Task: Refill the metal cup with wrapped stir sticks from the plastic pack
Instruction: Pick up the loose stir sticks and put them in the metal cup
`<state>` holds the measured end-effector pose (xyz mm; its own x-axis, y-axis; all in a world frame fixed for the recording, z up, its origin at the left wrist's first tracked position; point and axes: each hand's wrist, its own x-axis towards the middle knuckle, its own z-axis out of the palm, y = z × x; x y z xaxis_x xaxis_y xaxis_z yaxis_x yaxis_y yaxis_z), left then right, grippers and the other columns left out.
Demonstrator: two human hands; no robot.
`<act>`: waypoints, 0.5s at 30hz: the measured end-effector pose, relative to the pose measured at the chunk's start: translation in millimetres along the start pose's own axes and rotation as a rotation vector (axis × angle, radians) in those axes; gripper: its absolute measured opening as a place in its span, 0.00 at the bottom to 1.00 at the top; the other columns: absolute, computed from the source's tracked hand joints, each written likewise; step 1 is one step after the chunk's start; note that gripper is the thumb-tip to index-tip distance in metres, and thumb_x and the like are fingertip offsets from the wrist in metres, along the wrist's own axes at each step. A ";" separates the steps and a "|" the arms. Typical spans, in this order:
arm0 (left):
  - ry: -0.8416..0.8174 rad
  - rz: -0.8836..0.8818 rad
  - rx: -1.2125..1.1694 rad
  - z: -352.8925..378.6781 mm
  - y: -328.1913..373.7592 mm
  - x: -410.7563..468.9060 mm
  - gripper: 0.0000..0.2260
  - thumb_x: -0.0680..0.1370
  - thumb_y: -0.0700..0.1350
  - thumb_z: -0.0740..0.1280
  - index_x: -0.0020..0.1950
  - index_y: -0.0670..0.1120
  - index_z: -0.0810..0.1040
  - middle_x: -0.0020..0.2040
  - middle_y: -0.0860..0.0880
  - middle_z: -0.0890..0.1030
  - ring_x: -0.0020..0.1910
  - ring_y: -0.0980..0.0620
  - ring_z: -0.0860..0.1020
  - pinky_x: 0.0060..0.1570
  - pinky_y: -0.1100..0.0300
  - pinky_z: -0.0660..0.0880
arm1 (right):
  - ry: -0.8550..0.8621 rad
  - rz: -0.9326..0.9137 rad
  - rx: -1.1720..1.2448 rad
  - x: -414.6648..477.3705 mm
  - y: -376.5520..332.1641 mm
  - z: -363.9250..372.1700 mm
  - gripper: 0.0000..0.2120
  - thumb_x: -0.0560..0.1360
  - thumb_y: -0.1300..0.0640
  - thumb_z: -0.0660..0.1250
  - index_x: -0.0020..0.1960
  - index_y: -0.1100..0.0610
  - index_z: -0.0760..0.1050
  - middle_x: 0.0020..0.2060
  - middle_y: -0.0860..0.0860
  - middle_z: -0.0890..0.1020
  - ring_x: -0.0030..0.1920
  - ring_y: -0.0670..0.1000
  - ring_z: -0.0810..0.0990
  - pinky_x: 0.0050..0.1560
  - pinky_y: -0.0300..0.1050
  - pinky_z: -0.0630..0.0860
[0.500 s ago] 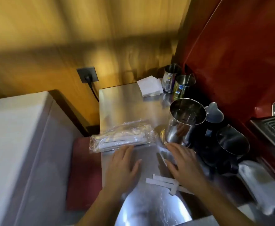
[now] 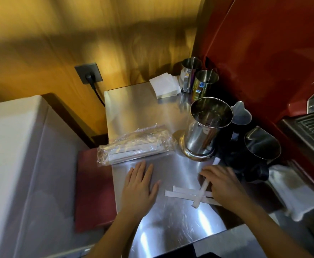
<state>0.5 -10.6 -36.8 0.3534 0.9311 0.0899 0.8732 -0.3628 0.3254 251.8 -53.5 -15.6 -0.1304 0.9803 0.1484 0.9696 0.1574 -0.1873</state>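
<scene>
A tall metal cup [image 2: 206, 127] stands upright on the steel counter [image 2: 145, 108], and I see no sticks in it. Left of it lies the clear plastic pack [image 2: 135, 146] with several wrapped stir sticks inside. A few loose wrapped stir sticks [image 2: 186, 194] lie crossed on the counter near the front. My right hand [image 2: 225, 183] rests palm down over their right ends, fingertips touching one stick. My left hand [image 2: 141, 189] lies flat on the bare counter just below the pack, fingers apart, holding nothing.
Two smaller metal cups [image 2: 199, 77] and a stack of white napkins [image 2: 165, 86] sit at the back. Dark pitchers [image 2: 262, 144] crowd the right side beside a red machine [image 2: 264, 53]. A wall socket with a plugged cable [image 2: 89, 75] is at the left, above a white appliance [image 2: 13, 164].
My right hand has pulled back from the cup's base onto the loose sticks. The left hand has stayed nearly in place below the pack.
</scene>
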 end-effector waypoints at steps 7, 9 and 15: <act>-0.015 0.001 0.001 4.1 -2.9 -0.2 0.26 0.77 0.58 0.50 0.70 0.45 0.68 0.72 0.43 0.67 0.72 0.45 0.63 0.71 0.50 0.50 | -0.132 0.025 -0.072 8.7 3.0 -3.8 0.06 0.71 0.59 0.62 0.46 0.53 0.76 0.43 0.49 0.81 0.48 0.53 0.78 0.53 0.49 0.59; -0.012 0.001 -0.007 5.2 -3.5 -0.4 0.26 0.77 0.58 0.50 0.70 0.45 0.67 0.72 0.43 0.68 0.72 0.45 0.63 0.71 0.50 0.51 | -0.229 0.052 -0.074 14.2 2.5 -4.9 0.07 0.75 0.58 0.59 0.50 0.54 0.73 0.49 0.50 0.78 0.52 0.53 0.74 0.56 0.47 0.61; -0.006 0.000 -0.004 6.5 -2.5 0.2 0.25 0.77 0.57 0.52 0.68 0.44 0.69 0.70 0.42 0.70 0.71 0.45 0.66 0.70 0.48 0.55 | -0.346 0.145 -0.004 27.7 -1.7 -12.2 0.09 0.72 0.60 0.60 0.53 0.59 0.68 0.55 0.56 0.75 0.52 0.57 0.75 0.44 0.44 0.65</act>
<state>0.6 -9.7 -43.6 0.3553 0.9310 0.0843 0.8720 -0.3625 0.3289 249.2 -28.1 0.7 -0.0529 0.9748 -0.2166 0.9839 0.0138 -0.1781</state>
